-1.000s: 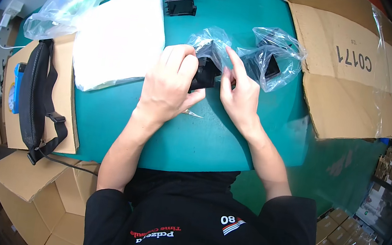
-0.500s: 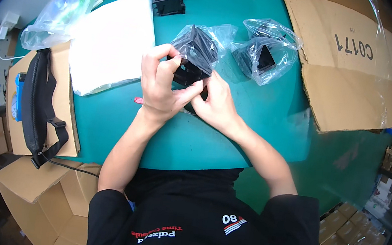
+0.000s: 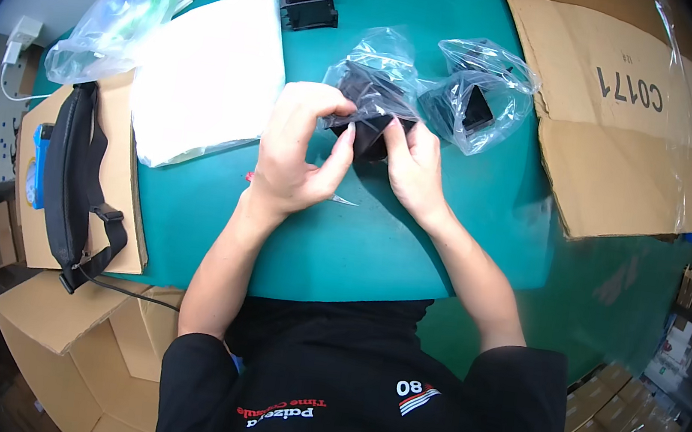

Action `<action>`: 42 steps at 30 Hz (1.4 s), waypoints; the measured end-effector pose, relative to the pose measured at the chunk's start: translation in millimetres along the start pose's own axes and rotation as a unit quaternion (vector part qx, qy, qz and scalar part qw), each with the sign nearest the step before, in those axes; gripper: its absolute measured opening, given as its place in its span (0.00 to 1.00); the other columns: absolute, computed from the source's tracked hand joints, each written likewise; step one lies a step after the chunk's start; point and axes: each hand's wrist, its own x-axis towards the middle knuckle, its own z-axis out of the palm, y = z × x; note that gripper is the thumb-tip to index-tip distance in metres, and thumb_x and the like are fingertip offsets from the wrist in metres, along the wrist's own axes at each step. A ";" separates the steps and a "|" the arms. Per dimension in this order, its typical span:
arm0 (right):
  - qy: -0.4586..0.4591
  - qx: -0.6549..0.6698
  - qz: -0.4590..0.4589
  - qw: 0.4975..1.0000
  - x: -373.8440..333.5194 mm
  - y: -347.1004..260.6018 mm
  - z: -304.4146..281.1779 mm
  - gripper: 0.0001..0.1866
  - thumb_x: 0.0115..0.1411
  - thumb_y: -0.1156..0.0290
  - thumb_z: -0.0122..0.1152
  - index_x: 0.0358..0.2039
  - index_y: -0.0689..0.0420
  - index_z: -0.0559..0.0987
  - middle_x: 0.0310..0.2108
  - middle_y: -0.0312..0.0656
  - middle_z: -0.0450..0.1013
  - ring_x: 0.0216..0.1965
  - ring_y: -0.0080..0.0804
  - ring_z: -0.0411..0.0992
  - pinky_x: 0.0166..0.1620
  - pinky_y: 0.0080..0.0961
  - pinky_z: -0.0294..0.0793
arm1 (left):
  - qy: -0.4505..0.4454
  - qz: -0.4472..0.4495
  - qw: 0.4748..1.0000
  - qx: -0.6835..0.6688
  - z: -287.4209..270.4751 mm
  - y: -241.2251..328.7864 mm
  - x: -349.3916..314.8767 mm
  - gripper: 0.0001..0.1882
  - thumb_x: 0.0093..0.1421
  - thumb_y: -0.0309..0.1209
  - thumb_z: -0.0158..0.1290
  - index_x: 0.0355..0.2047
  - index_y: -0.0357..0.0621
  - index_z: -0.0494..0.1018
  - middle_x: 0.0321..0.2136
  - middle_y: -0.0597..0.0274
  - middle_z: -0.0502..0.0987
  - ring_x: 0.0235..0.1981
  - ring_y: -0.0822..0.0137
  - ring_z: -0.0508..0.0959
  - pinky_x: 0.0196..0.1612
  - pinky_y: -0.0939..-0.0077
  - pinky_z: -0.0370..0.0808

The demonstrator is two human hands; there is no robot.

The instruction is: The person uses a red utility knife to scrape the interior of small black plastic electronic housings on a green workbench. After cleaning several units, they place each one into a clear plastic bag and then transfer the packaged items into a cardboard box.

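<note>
Head, two hands (image 3: 292,151) (image 3: 416,173), one held part (image 3: 371,137) (black)

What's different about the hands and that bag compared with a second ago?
The clear bag, earlier bunched beyond the black part, now covers much of it. The right hand has drawn toward the person, to the bag's near edge. The left hand stays at its left; the other bagged part hasn't moved.

Likely a workshop: green work table (image 3: 181,222), open cardboard box (image 3: 627,177), stacked cartons (image 3: 620,414).
</note>
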 end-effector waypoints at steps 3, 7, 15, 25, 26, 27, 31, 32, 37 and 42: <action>0.058 0.007 -0.028 0.998 0.1 10.5 5.3 0.19 0.72 0.62 0.56 0.36 0.69 0.78 0.19 0.42 0.74 0.21 0.24 0.71 0.26 0.32 0.70 | -0.008 -0.033 0.998 0.051 -3.9 6.2 5.3 0.18 0.50 0.20 0.63 0.42 0.37 0.73 0.33 0.52 0.76 0.37 0.54 0.76 0.41 0.64 0.75; 0.065 0.051 -0.006 0.997 -2.0 8.8 6.2 0.20 0.74 0.61 0.54 0.34 0.68 0.78 0.18 0.40 0.73 0.19 0.21 0.71 0.22 0.27 0.69 | -0.067 -0.070 0.984 0.149 -5.1 -6.7 -5.7 0.17 0.55 0.18 0.60 0.46 0.36 0.73 0.32 0.54 0.76 0.32 0.60 0.78 0.38 0.69 0.76; 0.137 -0.054 -0.082 0.986 9.1 16.7 -3.0 0.16 0.74 0.67 0.51 0.40 0.70 0.77 0.14 0.41 0.69 0.17 0.26 0.66 0.30 0.32 0.75 | -0.078 -0.036 0.995 0.048 9.9 14.4 -11.8 0.20 0.55 0.15 0.57 0.49 0.36 0.72 0.20 0.62 0.74 0.18 0.66 0.77 0.25 0.73 0.75; 0.022 -0.201 -0.163 0.966 -7.8 -3.7 2.6 0.12 0.72 0.66 0.53 0.48 0.62 0.71 0.20 0.56 0.75 0.22 0.62 0.75 0.24 0.50 0.72 | -0.044 -0.167 0.971 0.164 11.2 8.7 -15.8 0.25 0.58 0.32 0.63 0.53 0.38 0.70 0.25 0.56 0.79 0.25 0.54 0.82 0.26 0.63 0.76; 0.039 -0.220 -0.213 0.951 -8.8 -1.8 5.8 0.10 0.71 0.66 0.54 0.42 0.61 0.72 0.17 0.55 0.73 0.19 0.61 0.74 0.23 0.52 0.70 | -0.030 -0.132 0.969 0.206 8.4 3.1 -13.7 0.22 0.58 0.30 0.62 0.51 0.39 0.72 0.26 0.55 0.80 0.26 0.53 0.82 0.27 0.62 0.76; 0.018 -0.217 -0.209 0.953 -10.4 -3.0 6.5 0.09 0.71 0.67 0.54 0.41 0.60 0.71 0.16 0.54 0.72 0.19 0.60 0.74 0.23 0.51 0.70 | -0.018 -0.095 0.964 0.247 4.4 -3.5 -11.3 0.19 0.58 0.29 0.62 0.49 0.40 0.74 0.27 0.55 0.81 0.27 0.52 0.82 0.28 0.61 0.77; -0.051 -0.210 -0.185 0.959 -22.6 -20.9 10.2 0.09 0.69 0.71 0.55 0.33 0.59 0.68 0.15 0.52 0.71 0.18 0.56 0.74 0.22 0.50 0.70 | 0.038 -0.073 0.941 0.329 -5.9 -19.7 -9.0 0.09 0.58 0.27 0.60 0.40 0.45 0.80 0.30 0.55 0.82 0.29 0.50 0.83 0.32 0.59 0.78; -0.062 -0.189 -0.190 0.961 -26.2 -21.8 12.3 0.08 0.69 0.71 0.55 0.33 0.59 0.68 0.15 0.52 0.71 0.18 0.56 0.74 0.22 0.50 0.71 | 0.044 -0.069 0.940 0.332 -6.3 -22.4 -7.2 0.09 0.58 0.27 0.60 0.40 0.47 0.80 0.30 0.55 0.82 0.28 0.50 0.82 0.31 0.59 0.78; -0.061 -0.052 -0.120 0.989 -19.8 -13.8 12.5 0.05 0.69 0.73 0.54 0.37 0.61 0.72 0.15 0.48 0.72 0.17 0.47 0.76 0.22 0.38 0.74 | -0.014 -0.147 0.958 0.244 0.2 -19.9 0.4 0.08 0.62 0.27 0.59 0.42 0.42 0.79 0.28 0.54 0.81 0.26 0.56 0.82 0.29 0.63 0.77; -0.043 0.228 0.004 0.973 -4.6 -10.2 5.9 0.12 0.76 0.69 0.45 0.44 0.63 0.74 0.30 0.41 0.76 0.30 0.29 0.78 0.31 0.25 0.80 | -0.029 -0.378 0.910 -0.166 8.3 -10.0 4.7 0.17 0.73 0.27 0.51 0.59 0.33 0.72 0.31 0.66 0.76 0.27 0.82 0.74 0.27 0.84 0.73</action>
